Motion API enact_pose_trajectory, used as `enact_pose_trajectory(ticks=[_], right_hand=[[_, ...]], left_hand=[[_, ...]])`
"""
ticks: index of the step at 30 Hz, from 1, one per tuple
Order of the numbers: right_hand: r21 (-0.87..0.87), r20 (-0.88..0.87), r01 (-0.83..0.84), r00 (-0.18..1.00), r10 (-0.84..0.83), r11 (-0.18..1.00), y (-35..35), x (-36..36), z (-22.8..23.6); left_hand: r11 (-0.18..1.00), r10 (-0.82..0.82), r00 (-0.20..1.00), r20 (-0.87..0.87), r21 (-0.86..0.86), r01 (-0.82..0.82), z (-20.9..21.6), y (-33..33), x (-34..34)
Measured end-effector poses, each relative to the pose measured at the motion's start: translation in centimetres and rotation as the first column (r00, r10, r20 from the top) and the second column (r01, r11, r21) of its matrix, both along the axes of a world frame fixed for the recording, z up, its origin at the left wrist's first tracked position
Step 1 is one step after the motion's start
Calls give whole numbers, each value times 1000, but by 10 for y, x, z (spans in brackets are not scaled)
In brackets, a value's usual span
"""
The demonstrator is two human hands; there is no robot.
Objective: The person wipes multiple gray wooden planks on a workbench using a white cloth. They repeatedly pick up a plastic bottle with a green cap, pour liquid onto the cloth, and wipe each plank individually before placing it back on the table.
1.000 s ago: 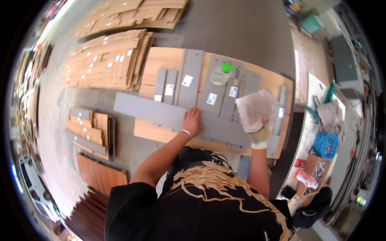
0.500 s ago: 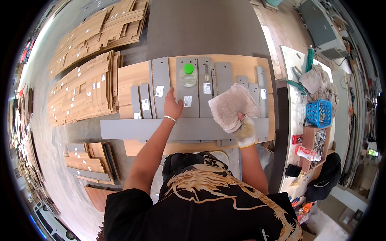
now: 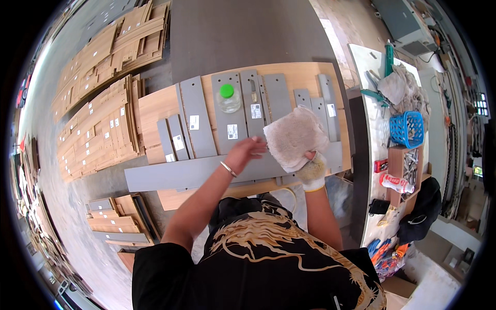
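My right hand (image 3: 313, 174), in a pale knitted glove, grips a folded beige cloth (image 3: 295, 138) above the right half of the table. My bare left hand (image 3: 247, 154), with a bracelet at the wrist, is open and reaches toward the cloth's left edge without holding anything. Below both hands lies a long grey board (image 3: 170, 174) across the near side. Beyond it, several shorter grey panels (image 3: 198, 132) with white labels stand side by side. A clear bottle with a green cap (image 3: 227, 101) is on one panel, and a small knife-like tool (image 3: 253, 93) rests on another.
These panels lie on a wood-coloured board (image 3: 150, 111). Stacks of wooden panels (image 3: 98, 132) are on the floor at left. A white side bench (image 3: 356, 57) at right carries a blue basket (image 3: 406, 129), rags (image 3: 400, 90), a wooden box of metal parts (image 3: 408, 168) and a red-and-white bottle (image 3: 397, 183).
My left hand has moved right and nearer to me, toward the cloth. The cloth stays in my right hand. The whole view has shifted and turned slightly.
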State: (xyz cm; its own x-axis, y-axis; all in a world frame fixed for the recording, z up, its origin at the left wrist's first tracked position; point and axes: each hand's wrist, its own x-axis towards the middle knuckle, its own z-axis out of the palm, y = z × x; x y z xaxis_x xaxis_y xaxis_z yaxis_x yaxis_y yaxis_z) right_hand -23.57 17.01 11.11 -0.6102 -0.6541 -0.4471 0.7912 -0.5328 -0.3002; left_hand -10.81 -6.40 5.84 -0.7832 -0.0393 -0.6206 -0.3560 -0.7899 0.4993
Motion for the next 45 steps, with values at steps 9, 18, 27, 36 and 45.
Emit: enact_pose_trajectory(ticks=[9, 18, 27, 36, 45], right_hand=[[104, -309, -139, 937, 165, 985, -8, 14, 11], [-310, -100, -244, 969, 224, 919, -14, 13, 43], [485, -600, -216, 623, 502, 848, -28, 19, 55], [600, -720, 42, -408, 562, 799, -21, 66, 94], [-326, -85, -450, 890, 449, 831, 15, 70, 4]], left_hand=[[909, 387, 890, -240, -63, -412, 75, 28, -9], [831, 422, 842, -336, -228, -508, 120, 19, 12], [521, 366, 929, -62, -813, -259, 56, 30, 60], [802, 598, 792, -126, 101, -589, 83, 69, 62], [810, 568, 777, -271, 352, -470, 102, 89, 72]])
